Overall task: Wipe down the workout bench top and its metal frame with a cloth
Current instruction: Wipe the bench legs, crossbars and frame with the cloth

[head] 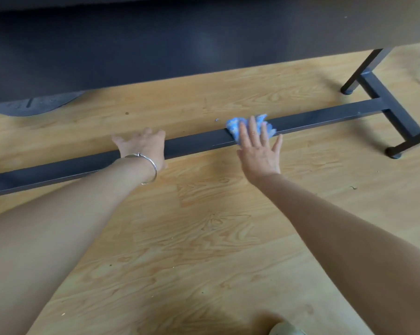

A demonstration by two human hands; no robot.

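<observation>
At the far left a grey rounded thing (32, 106) lies on the wooden floor (204, 226), half tucked under the dark worktop (155, 44), whose underside fills the top of the view. The frame bar (199, 143) (dark metal, square-edged) runs low over the floor, from the lower left edge of the view up toward the right.

The left hand (141, 147) sits on top of this bar, thumb stretched out to the left, fingers curled over the bar's far edge. A silver bracelet (151, 165) rings that wrist.

Further right along the bar, the blue cloth (233, 125) lies bunched on its top face. The right hand (259, 151) presses it flat, fingers straight and spread, fingertips on the cloth and palm over the bar's near edge.

Beyond the cloth the bar is bare up to the cross piece (385, 102), which it meets at a T. A round foot (393, 152) stands at the near end of that piece, and an upright leg (363, 66) rises from it to the worktop.

Open floor lies on both sides of the bar, broader on the near side.
</observation>
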